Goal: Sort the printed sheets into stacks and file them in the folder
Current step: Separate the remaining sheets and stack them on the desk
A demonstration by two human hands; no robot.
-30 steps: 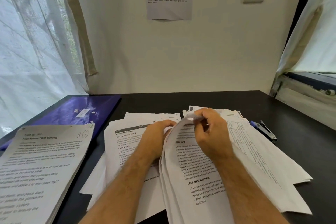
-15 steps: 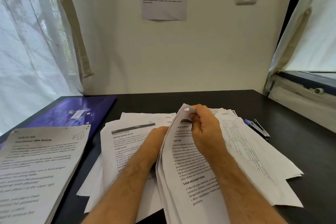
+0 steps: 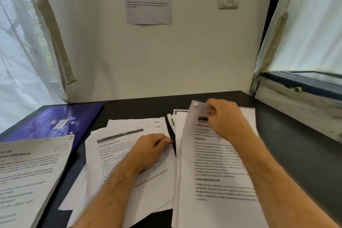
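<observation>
The right hand (image 3: 226, 118) is pinching the far corner of a printed sheet (image 3: 212, 163), its long axis running away from the person over the right stack (text facing them). The left hand (image 3: 148, 149), fingers loosely curled, is resting on the left stack (image 3: 118, 153); a purple folder (image 3: 55, 122) is lying far-left on the black table (image 3: 296, 153) against a white wall (image 3: 166, 61).

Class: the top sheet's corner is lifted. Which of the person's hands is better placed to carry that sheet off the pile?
Probably the right hand: it already pinches the lifted sheet by its corner. The left hand rests on the middle pile.

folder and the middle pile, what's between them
Only bare black table lies between the folder and the middle pile, as the head view shows.
</observation>
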